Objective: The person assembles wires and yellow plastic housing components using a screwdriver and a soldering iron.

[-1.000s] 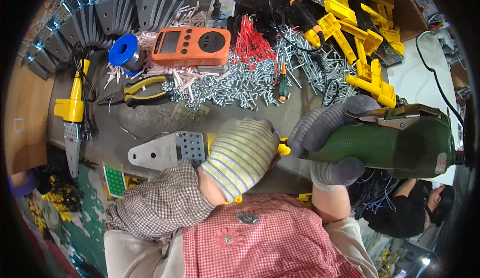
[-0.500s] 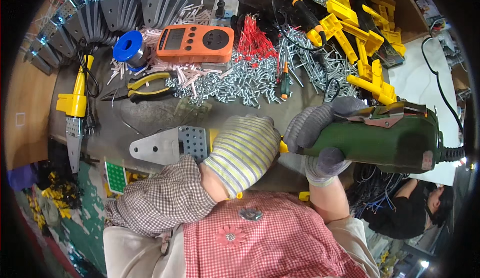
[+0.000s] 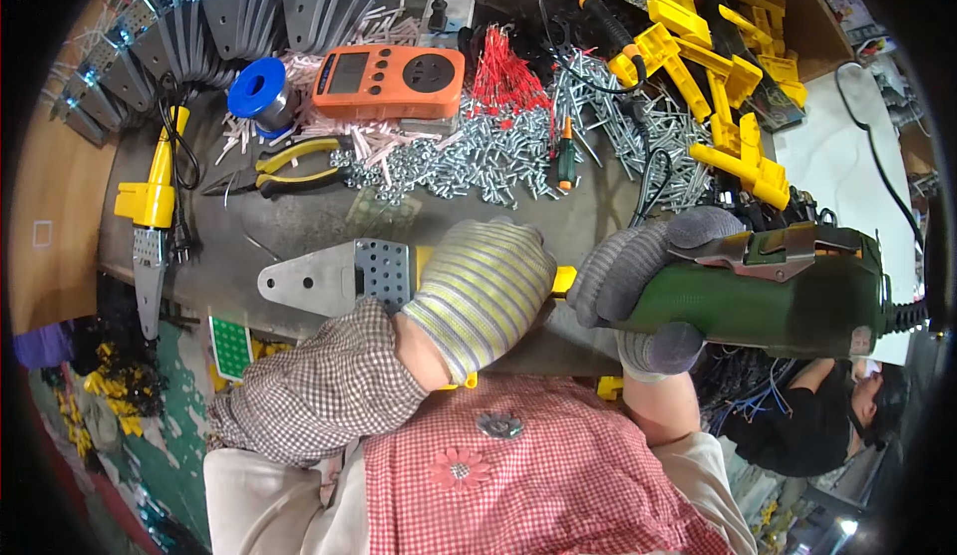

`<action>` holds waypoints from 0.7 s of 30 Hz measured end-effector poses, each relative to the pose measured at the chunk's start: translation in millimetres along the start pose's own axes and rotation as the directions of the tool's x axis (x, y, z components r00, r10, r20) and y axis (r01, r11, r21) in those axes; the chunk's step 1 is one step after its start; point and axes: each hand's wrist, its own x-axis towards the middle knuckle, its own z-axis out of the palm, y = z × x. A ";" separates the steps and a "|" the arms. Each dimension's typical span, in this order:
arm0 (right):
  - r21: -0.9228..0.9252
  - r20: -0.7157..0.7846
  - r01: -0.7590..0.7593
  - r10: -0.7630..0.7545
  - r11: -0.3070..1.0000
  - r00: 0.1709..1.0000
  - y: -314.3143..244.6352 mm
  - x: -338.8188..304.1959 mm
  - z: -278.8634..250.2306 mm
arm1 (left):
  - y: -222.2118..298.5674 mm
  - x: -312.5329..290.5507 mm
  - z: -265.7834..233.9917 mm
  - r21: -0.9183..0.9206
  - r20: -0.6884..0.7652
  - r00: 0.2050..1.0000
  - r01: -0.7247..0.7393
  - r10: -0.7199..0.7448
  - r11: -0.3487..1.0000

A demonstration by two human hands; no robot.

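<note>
My left hand [image 3: 480, 301], in a striped yellow-green and grey glove, is closed round the yellow handle [image 3: 564, 281] of a pipe-welding iron. Its tapered metal plate [image 3: 309, 280], with a perforated section next to the handle, sticks out to the left over the bench. In a grey-striped glove, my right hand [image 3: 623, 271] grips a green electric screwdriver [image 3: 748, 294], which lies roughly level with its cable end to the right. The screwdriver's tip is hidden behind my fingers, close to the handle's right end.
Loose screws [image 3: 488, 161], pliers [image 3: 289, 166], an orange meter [image 3: 389, 82], a blue solder spool [image 3: 261, 94] and a small screwdriver [image 3: 566, 161] lie beyond my hands. Yellow handle shells [image 3: 743, 161] are heaped at right. Another yellow-handled iron [image 3: 155, 191] is at left. A person [image 3: 812, 415] is at lower right.
The electric screwdriver and my right hand have shifted slightly right, showing more of the yellow handle's end between the hands. My left hand has hardly moved and keeps its grip.
</note>
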 end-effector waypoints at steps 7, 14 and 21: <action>0.104 -0.088 -0.323 0.332 0.941 0.939 -18.9 -27.3 2.1 | 3.0 -4.0 -3.9 0.011 -0.070 0.998 0.005 -0.005 1.000; -0.084 -0.169 -0.312 0.295 0.946 0.940 -36.1 -37.2 18.1 | 11.9 15.6 -17.5 0.024 0.084 0.994 0.073 -0.074 0.997; -0.049 0.235 -0.049 0.059 0.998 0.970 -45.2 24.2 52.3 | 1.3 36.4 -3.0 0.006 -0.142 0.978 0.153 -0.150 0.988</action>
